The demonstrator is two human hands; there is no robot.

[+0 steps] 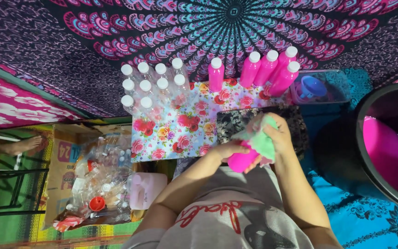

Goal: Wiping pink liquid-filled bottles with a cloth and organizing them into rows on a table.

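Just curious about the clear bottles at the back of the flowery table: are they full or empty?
Empty, it seems: the clear bottles show the floral table through them, unlike the capped pink bottles beside them.

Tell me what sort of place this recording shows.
Probably a home floor set up for small-scale bottling: rows of empty clear white-capped plastic bottles, filled pink bottles, a big black tub of pink liquid, and patterned cloths for backdrop.

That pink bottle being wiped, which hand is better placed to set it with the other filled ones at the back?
Probably the left hand: it holds the pink bottle by its body, while the right hand is busy with the green cloth. The filled pink bottles stand straight ahead, within either arm's line.
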